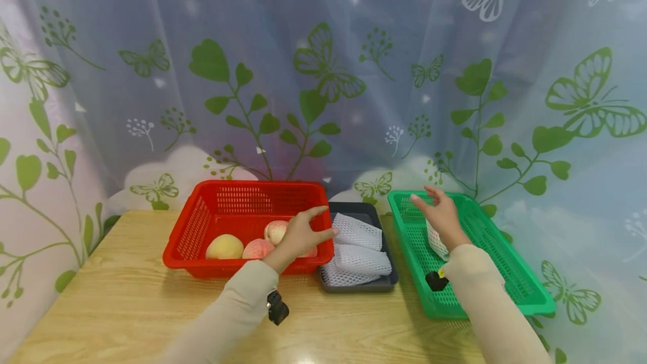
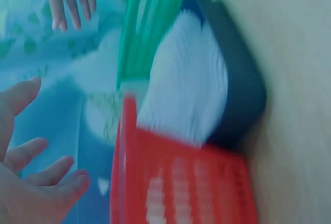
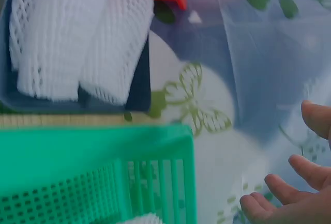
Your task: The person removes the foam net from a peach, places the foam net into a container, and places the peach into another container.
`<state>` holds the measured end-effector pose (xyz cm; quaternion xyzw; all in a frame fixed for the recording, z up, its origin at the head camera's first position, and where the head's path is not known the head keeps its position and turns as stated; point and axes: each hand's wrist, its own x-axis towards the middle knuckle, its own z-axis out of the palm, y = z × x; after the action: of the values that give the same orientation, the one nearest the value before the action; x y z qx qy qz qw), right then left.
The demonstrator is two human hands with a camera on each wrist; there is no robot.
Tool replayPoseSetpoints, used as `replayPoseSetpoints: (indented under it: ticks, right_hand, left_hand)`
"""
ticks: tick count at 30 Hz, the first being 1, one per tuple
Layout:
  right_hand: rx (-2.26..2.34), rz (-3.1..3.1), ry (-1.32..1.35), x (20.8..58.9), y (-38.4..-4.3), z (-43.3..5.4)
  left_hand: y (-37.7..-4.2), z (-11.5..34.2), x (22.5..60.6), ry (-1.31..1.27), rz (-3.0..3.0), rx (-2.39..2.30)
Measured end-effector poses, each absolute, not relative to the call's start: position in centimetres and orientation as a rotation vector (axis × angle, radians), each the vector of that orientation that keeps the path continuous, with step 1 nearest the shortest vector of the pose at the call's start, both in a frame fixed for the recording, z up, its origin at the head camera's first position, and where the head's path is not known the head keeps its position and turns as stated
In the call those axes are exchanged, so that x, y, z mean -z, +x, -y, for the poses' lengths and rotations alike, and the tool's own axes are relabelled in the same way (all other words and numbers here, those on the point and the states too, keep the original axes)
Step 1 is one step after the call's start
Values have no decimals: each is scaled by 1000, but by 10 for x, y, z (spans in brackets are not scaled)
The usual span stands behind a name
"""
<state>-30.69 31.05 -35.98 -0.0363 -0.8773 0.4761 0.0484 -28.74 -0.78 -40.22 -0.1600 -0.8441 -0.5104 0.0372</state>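
My left hand (image 1: 302, 233) is over the right side of the red basket (image 1: 189, 221), fingers spread and holding nothing. Below it in the basket lie several peaches, among them a yellowish peach (image 1: 224, 246) and a pink one (image 1: 258, 248). Above the green basket (image 1: 485, 229) hovers my right hand (image 1: 442, 215), also empty with parted fingers. Under that hand, partly hidden by it, a peach in a white foam net (image 1: 437, 240) lies in the green basket. Between the baskets, a dark grey tray (image 1: 361, 287) holds several white foam net sleeves (image 1: 361, 259).
All the containers stand on a wooden table (image 1: 126, 296). Behind them hangs a curtain (image 1: 283, 128) with butterflies and leaves, close to the baskets' back rims. The red basket's right wall meets the tray's left side.
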Motion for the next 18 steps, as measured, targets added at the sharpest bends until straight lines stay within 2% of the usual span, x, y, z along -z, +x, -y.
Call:
replayPoseSetpoints:
  ticks: [8, 18]
  right_hand:
    - [-1512, 2614, -210, 362, -304, -349]
    - [-1574, 2568, -387, 394, -300, -382]
  left_hand:
    - [-257, -52, 415, -568, 2493, 1926]
    - [-215, -127, 440, -360, 2371, 2405]
